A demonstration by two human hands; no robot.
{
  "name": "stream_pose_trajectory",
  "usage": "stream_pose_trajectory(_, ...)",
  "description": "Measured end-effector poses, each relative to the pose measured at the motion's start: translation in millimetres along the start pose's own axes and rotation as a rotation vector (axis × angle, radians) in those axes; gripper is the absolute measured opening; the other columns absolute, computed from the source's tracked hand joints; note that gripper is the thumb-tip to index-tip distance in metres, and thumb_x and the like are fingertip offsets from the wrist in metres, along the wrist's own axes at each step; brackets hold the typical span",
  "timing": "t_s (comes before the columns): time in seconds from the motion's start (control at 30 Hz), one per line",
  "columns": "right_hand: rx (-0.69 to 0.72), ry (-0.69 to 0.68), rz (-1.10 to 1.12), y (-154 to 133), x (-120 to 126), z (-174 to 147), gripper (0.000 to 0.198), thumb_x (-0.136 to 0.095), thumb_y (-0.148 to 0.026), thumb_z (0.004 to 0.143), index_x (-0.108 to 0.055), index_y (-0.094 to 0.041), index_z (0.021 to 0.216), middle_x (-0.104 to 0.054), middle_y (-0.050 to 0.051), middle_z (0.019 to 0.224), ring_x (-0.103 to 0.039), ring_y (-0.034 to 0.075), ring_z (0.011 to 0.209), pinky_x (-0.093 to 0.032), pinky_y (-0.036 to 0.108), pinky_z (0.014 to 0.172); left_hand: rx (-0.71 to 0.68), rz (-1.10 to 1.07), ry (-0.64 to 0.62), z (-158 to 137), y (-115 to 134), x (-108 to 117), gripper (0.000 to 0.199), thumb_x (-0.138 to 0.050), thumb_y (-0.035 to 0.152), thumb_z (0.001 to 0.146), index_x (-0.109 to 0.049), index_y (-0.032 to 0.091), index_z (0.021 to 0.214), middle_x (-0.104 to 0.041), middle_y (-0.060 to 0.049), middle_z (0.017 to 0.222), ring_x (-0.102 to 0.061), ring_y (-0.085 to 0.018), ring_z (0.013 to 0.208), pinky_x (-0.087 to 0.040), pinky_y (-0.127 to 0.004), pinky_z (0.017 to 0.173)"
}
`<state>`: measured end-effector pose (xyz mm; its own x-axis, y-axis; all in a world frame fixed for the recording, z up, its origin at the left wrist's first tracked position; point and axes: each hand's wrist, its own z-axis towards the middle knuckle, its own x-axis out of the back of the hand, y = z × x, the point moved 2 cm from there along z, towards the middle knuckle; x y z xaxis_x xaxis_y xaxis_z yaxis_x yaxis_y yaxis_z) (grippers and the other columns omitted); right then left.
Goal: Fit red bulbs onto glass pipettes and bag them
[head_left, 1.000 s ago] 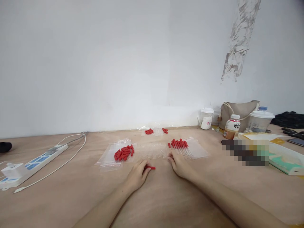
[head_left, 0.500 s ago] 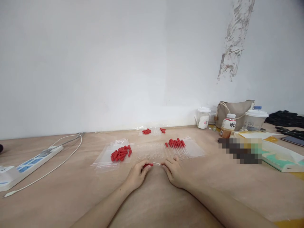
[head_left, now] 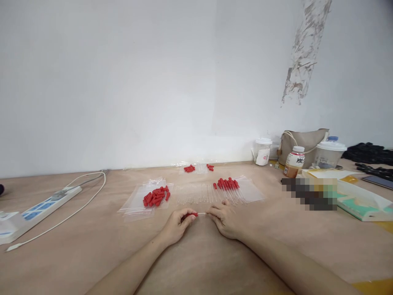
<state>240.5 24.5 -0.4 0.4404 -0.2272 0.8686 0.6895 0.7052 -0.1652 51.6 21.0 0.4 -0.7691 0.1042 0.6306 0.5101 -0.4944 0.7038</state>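
My left hand is closed in a pinch on a red rubber dropper bulb. Opposite it, my right hand grips a thin clear glass dropper tube, whose end meets the mouth of the bulb. Behind my hands lies a row of bare glass tubes. To their left, a pile of loose red bulbs rests on clear plastic bags. On the right, several droppers with red bulbs fitted lie side by side on another plastic bag.
Near the wall are more red bulbs on clear plastic. A power strip with a white cable lies at left. Lidded cups, a drink bottle, a grey bag and a white-green box stand at right.
The glass tube, tilted and apart from the bulb earlier, now lines up with it and meets its opening. My hands have come slightly closer together.
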Motion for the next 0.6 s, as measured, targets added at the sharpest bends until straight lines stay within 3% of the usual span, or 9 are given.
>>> stream_pose_trajectory(0.2, 0.054, -0.026, -0.031, 5.8, 1.0, 2.0, 0.028, -0.033, -0.015, 0.085, -0.058, -0.025, 0.092, -0.059, 0.000, 0.087, -0.050, 0.011, 0.075, -0.024, 0.029, 0.072, -0.001, 0.014, -0.064, -2.3, 6.8, -0.3, 0.024, -0.041, 0.031, 0.084, -0.061, 0.017, 0.084, -0.061, 0.000, 0.074, -0.052, -0.013, 0.067, -0.038, -0.020, 0.061)
stream_pose_trajectory(0.6, 0.139, 0.019, -0.123, -0.7, 0.5, 0.5, 0.024, -0.039, -0.009, 0.076, -0.058, -0.020, 0.085, -0.060, 0.001, 0.079, -0.048, 0.012, 0.070, -0.021, 0.029, 0.068, 0.019, 0.002, -0.065, -1.9, -0.4, 1.1, 0.024, -0.047, 0.034, 0.080, -0.064, 0.017, 0.083, -0.063, 0.000, 0.073, -0.053, -0.013, 0.064, -0.039, -0.020, 0.058)
